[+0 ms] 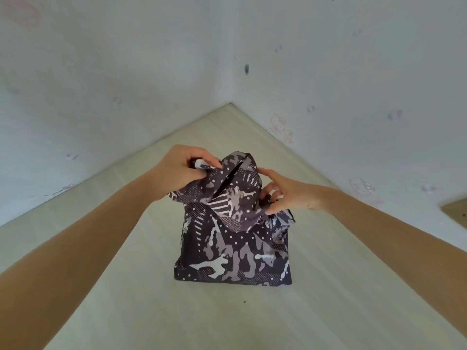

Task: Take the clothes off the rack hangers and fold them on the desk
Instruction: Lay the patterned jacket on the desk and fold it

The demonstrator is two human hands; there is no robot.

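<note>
A dark garment with a grey and white camouflage print [235, 251] lies on the pale desk [131, 286], its near part flat and squared, its far part lifted and bunched. My left hand [180, 170] grips the raised cloth at its upper left. My right hand [285, 193] pinches the cloth at its right side, fingers curled into the fabric. Both hands hold the far end up above the flat part. No rack or hangers are in view.
The desk fits into a corner where two white walls [328, 72] meet behind the garment. Faint pink cartoon stickers [280, 127] mark the right wall. A brown edge [454, 213] shows at the far right.
</note>
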